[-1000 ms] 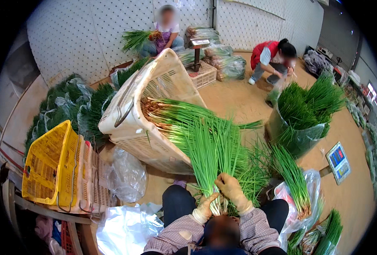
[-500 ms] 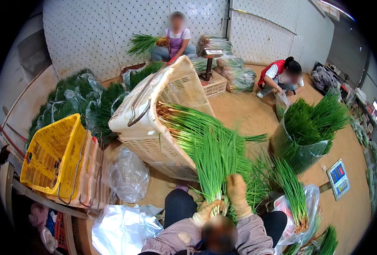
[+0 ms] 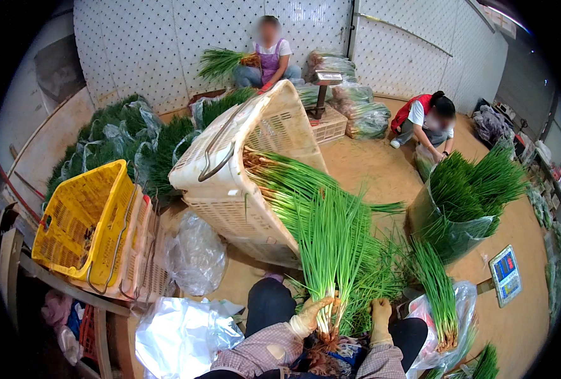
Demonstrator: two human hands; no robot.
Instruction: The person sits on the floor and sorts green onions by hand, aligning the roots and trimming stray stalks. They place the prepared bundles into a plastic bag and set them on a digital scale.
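My left hand (image 3: 311,315), in a tan glove, grips a bunch of green onions (image 3: 334,252) near the roots, holding it upright above my lap. My right hand (image 3: 380,317), also gloved, hangs beside the bunch with fingers pointing up, touching loose green leaves and holding nothing that I can see. More green onions (image 3: 280,170) spill out of a white plastic basket (image 3: 230,183) tipped on its side in front of me.
A yellow crate (image 3: 81,221) stacked on a white one stands at left. Clear plastic bags (image 3: 195,252) lie by my knees. A bagged bundle of onions (image 3: 464,202) stands at right, near a small scale (image 3: 505,275). Two people work at the back.
My right hand has come off the bunch and dropped to its right side. My left hand has shifted lower along the stalks toward the roots.
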